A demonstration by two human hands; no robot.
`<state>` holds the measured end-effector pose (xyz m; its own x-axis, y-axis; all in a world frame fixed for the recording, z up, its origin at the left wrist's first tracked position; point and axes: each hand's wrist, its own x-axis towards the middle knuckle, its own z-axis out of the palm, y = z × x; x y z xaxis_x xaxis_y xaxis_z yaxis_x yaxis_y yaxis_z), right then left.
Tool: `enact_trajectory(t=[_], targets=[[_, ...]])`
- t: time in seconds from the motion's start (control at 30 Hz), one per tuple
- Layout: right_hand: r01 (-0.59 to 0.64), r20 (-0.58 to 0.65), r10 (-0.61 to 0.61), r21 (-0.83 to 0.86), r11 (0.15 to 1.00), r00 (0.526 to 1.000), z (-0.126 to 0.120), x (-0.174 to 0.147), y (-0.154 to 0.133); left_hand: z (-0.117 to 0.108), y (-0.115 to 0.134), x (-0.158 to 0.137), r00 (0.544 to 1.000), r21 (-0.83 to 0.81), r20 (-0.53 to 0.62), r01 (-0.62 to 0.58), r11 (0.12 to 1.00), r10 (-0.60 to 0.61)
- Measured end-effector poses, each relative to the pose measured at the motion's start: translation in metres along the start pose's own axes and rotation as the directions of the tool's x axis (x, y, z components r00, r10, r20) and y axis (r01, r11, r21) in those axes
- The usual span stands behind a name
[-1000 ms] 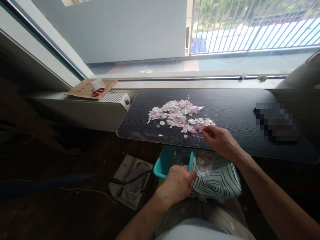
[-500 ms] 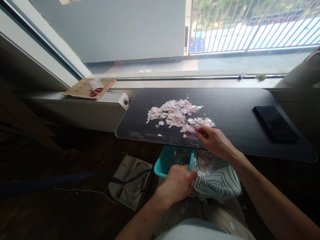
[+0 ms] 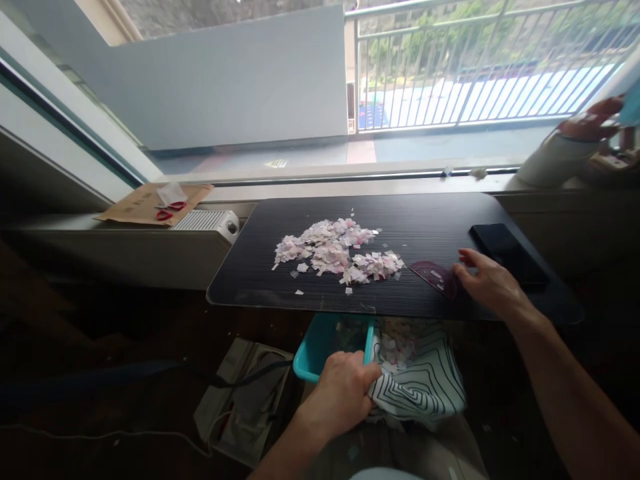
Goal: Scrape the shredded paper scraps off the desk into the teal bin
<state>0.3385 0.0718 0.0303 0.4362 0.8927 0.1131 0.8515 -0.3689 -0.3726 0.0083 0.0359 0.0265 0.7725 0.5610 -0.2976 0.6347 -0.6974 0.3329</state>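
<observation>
My left hand (image 3: 345, 387) is closed over the near rim of a turquoise plastic basket (image 3: 307, 373) and the edge of a white cloth bag (image 3: 425, 393) with black line patterns. Paper scraps (image 3: 397, 347) show inside the bag's mouth. Over the right part of the dark table, my right hand (image 3: 485, 280) has its thumb and fingers apart. Just left of its fingertips lies a see-through purple protractor (image 3: 433, 275), flat on the tabletop; whether the thumb touches it I cannot tell. Farther left spreads a pile of small pale paper pieces (image 3: 330, 250).
A black phone (image 3: 505, 250) lies near the right end of the black table (image 3: 280, 293). Red scissors (image 3: 170, 210) rest on a brown envelope (image 3: 135, 207) upon the left sill, beside a radiator (image 3: 210, 223). An opened box (image 3: 250, 400) sits on the floor.
My right hand has moved right, away from the pile's edge, and the purple protractor has come along to lie right of the pile. My left hand keeps its grip. The view has shifted.
</observation>
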Motion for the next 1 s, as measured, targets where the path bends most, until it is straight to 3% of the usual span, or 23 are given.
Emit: enact_trajectory(t=[0.1, 0.2, 0.37, 0.5, 0.6, 0.73, 1.0], targets=[[-0.065, -0.141, 0.043, -0.152, 0.986, 0.989, -0.011, 0.005, 0.021, -0.003, 0.002, 0.002, 0.999, 0.010, 0.033, 0.011, 1.000, -0.011], [-0.124, -0.112, 0.103, -0.201, 0.972, 0.988, -0.021, 0.008, 0.036, -0.005, 0.005, 0.003, 0.998, 0.016, 0.053, 0.020, 1.000, -0.020], [0.023, -0.195, -0.038, -0.077, 0.997, 0.980, -0.018, -0.008, 0.015, -0.006, 0.007, 0.004, 0.999, 0.014, 0.044, 0.016, 1.000, -0.016], [0.189, 0.062, -0.188, -0.019, 0.982, 0.980, 0.004, -0.029, -0.025, -0.006, 0.007, 0.005, 1.000, 0.009, 0.029, 0.000, 1.000, 0.000], [0.230, 0.095, -0.218, -0.147, 0.962, 0.971, 0.015, -0.036, -0.042, -0.005, 0.006, 0.005, 1.000, -0.002, 0.011, -0.009, 1.000, 0.009], [0.221, 0.122, -0.199, -0.198, 0.955, 0.972, 0.016, -0.034, -0.047, -0.003, 0.005, 0.004, 1.000, -0.013, -0.002, -0.003, 1.000, 0.003], [0.100, 0.221, -0.049, -0.224, 0.969, 0.974, 0.012, -0.009, -0.041, -0.004, 0.001, 0.002, 0.999, -0.019, -0.007, -0.035, 0.999, 0.034]])
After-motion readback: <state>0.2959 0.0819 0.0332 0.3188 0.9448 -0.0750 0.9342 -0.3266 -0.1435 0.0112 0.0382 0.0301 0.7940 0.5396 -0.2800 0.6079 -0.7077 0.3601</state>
